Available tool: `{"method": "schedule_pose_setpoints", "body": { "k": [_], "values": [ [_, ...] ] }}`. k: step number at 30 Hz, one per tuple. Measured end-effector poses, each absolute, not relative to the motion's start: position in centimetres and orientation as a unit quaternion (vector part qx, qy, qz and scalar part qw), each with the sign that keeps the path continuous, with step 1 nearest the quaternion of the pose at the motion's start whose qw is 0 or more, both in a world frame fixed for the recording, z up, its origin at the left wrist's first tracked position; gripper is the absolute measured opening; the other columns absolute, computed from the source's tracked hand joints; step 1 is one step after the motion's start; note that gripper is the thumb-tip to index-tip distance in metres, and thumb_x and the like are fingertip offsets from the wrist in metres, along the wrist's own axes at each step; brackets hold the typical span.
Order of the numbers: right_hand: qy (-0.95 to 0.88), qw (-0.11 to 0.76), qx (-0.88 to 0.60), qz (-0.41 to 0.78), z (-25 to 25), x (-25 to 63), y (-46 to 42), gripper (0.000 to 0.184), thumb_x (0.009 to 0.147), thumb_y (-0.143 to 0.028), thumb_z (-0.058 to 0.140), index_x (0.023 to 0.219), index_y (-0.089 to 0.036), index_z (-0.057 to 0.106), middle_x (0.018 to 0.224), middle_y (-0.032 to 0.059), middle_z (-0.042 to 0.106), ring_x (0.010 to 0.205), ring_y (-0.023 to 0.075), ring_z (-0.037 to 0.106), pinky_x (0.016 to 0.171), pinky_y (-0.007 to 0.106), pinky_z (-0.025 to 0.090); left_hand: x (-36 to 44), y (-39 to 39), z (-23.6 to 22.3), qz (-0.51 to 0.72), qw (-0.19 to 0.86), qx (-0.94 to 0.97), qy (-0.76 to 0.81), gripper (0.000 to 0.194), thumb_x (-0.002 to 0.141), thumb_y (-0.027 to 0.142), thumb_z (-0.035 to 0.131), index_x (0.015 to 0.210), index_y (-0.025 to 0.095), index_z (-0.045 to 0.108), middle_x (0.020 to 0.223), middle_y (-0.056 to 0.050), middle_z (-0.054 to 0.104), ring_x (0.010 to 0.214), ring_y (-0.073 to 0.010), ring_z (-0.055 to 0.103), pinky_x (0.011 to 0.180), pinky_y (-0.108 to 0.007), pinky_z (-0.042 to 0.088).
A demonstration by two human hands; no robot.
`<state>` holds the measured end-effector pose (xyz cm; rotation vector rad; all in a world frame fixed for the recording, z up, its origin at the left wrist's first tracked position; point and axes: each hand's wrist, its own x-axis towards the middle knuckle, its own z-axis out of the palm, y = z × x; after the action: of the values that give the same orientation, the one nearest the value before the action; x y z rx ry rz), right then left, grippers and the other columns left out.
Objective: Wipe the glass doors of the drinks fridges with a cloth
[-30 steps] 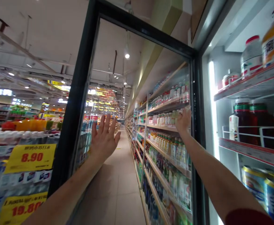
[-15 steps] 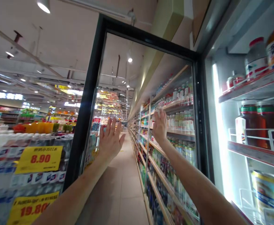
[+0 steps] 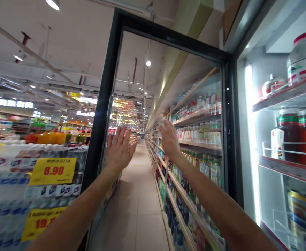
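A glass cooler door (image 3: 172,36) with a black frame stands swung out in front of me. My left hand (image 3: 119,150) lies spread with its palm toward the pane near the frame's left side, and nothing shows in it. Across the middle of the glass, my right hand (image 3: 170,137) has its fingers close together against the pane. A small white cloth-like thing (image 3: 162,120) shows at its fingertips, blurred and partly hidden. Whether the left palm touches the glass is hard to tell.
On the right, a lit cooler holds dark bottles (image 3: 287,136), cans (image 3: 303,216) and wire-railed shelves (image 3: 286,164). Through or in the glass appear long drink shelves and a tiled aisle (image 3: 136,198). Stacked bottle packs with yellow price signs (image 3: 52,170) stand at left.
My right hand has moved left across the glass, with the white thing at its fingertips. My left hand has shifted slightly, still spread. The view has turned a little left.
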<state>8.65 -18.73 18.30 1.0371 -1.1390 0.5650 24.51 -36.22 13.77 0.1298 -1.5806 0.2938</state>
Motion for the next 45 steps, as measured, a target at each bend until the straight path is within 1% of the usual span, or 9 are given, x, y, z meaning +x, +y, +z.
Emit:
{"method": "schedule_pose_setpoints", "body": {
  "k": [3, 9, 15, 21, 28, 30, 35, 40, 45],
  "values": [
    [-0.509, 0.663, 0.522, 0.173, 16.7, 8.4, -18.4, 0.045, 0.083, -0.01, 0.039, 0.123, -0.027, 0.05, 0.139, 0.0021, 0.041, 0.136, 0.0164, 0.022, 0.109, 0.042, 0.031, 24.4, -36.4, 13.6, 0.129, 0.685, 0.057, -0.714, 0.054, 0.087, 0.036, 0.037, 0.137, 0.017, 0.029, 0.145, -0.011, 0.027, 0.136, -0.0227, 0.018, 0.11, -0.046, 0.012],
    [-0.505, 0.705, 0.255, 0.429, 17.9, 5.2, -15.1, 0.051, 0.082, -0.01, 0.035, 0.131, -0.021, 0.041, 0.143, 0.0095, 0.031, 0.136, 0.0255, 0.023, 0.105, 0.055, 0.029, 24.1, -36.1, 13.6, 0.131, 0.686, 0.06, -0.713, 0.056, 0.087, 0.035, 0.037, 0.138, 0.016, 0.026, 0.146, -0.012, 0.026, 0.137, -0.0237, 0.016, 0.11, -0.048, 0.009],
    [-0.523, 0.655, 0.51, 0.195, 15.8, 9.4, -20.1, 0.049, 0.083, -0.01, 0.039, 0.128, -0.028, 0.044, 0.141, 0.002, 0.038, 0.136, 0.0189, 0.023, 0.108, 0.045, 0.03, 24.5, -37.1, 13.5, 0.137, 0.701, 0.046, -0.698, 0.051, 0.087, 0.033, 0.039, 0.134, 0.014, 0.033, 0.141, -0.015, 0.034, 0.135, -0.0244, 0.024, 0.109, -0.048, 0.017],
    [-0.534, 0.654, 0.355, 0.401, 21.9, 9.9, -20.9, 0.046, 0.084, -0.012, 0.034, 0.128, -0.021, 0.046, 0.142, 0.0073, 0.035, 0.135, 0.0248, 0.023, 0.107, 0.054, 0.027, 25.8, -38.6, 13.4, 0.105, 0.734, -0.018, -0.67, 0.054, 0.085, 0.032, 0.043, 0.134, 0.012, 0.03, 0.141, -0.017, 0.033, 0.134, -0.0251, 0.024, 0.108, -0.043, 0.025],
    [-0.443, 0.627, 0.632, 0.106, 15.7, 16.0, -27.9, 0.035, 0.088, -0.019, 0.04, 0.121, -0.026, 0.051, 0.134, -0.0003, 0.047, 0.132, 0.0169, 0.03, 0.109, 0.037, 0.031, 27.3, -38.8, 12.8, 0.008, 0.766, -0.102, -0.634, 0.048, 0.09, 0.032, 0.034, 0.136, 0.02, 0.027, 0.144, -0.012, 0.026, 0.133, -0.0219, 0.025, 0.109, -0.042, 0.025],
    [-0.441, 0.636, 0.624, 0.112, 16.3, 15.6, -27.6, 0.036, 0.088, -0.018, 0.04, 0.122, -0.027, 0.05, 0.134, -0.0005, 0.047, 0.131, 0.0168, 0.033, 0.108, 0.038, 0.032, 27.4, -38.9, 12.7, 0.003, 0.766, -0.106, -0.634, 0.048, 0.09, 0.034, 0.033, 0.136, 0.021, 0.026, 0.144, -0.012, 0.026, 0.134, -0.022, 0.025, 0.108, -0.042, 0.025],
    [-0.518, 0.66, 0.446, 0.313, 19.8, 13.1, -24.5, 0.045, 0.084, -0.008, 0.037, 0.126, -0.021, 0.047, 0.14, 0.0081, 0.037, 0.135, 0.0251, 0.022, 0.106, 0.053, 0.029, 26.9, -38.9, 12.7, 0.044, 0.753, -0.088, -0.651, 0.051, 0.088, 0.032, 0.038, 0.136, 0.021, 0.025, 0.143, -0.013, 0.027, 0.133, -0.0227, 0.026, 0.107, -0.042, 0.028],
    [-0.475, 0.643, 0.586, 0.128, 16.7, 10.2, -19.5, 0.045, 0.081, -0.008, 0.042, 0.119, -0.029, 0.052, 0.136, 0.0008, 0.044, 0.133, 0.0167, 0.028, 0.107, 0.04, 0.033, 26.7, -38.7, 12.9, 0.144, 0.714, -0.055, -0.683, 0.052, 0.085, 0.028, 0.046, 0.134, 0.02, 0.032, 0.141, -0.014, 0.034, 0.133, -0.0242, 0.028, 0.106, -0.044, 0.029],
    [-0.526, 0.69, 0.295, 0.4, 17.1, 6.5, -15.1, 0.046, 0.08, -0.009, 0.037, 0.123, -0.021, 0.05, 0.14, 0.0094, 0.038, 0.131, 0.0235, 0.032, 0.104, 0.049, 0.033, 26.3, -38.5, 12.9, 0.175, 0.685, 0.008, -0.707, 0.042, 0.086, 0.03, 0.043, 0.127, 0.021, 0.044, 0.138, -0.011, 0.04, 0.132, -0.0229, 0.029, 0.107, -0.044, 0.025]
  ]
}}
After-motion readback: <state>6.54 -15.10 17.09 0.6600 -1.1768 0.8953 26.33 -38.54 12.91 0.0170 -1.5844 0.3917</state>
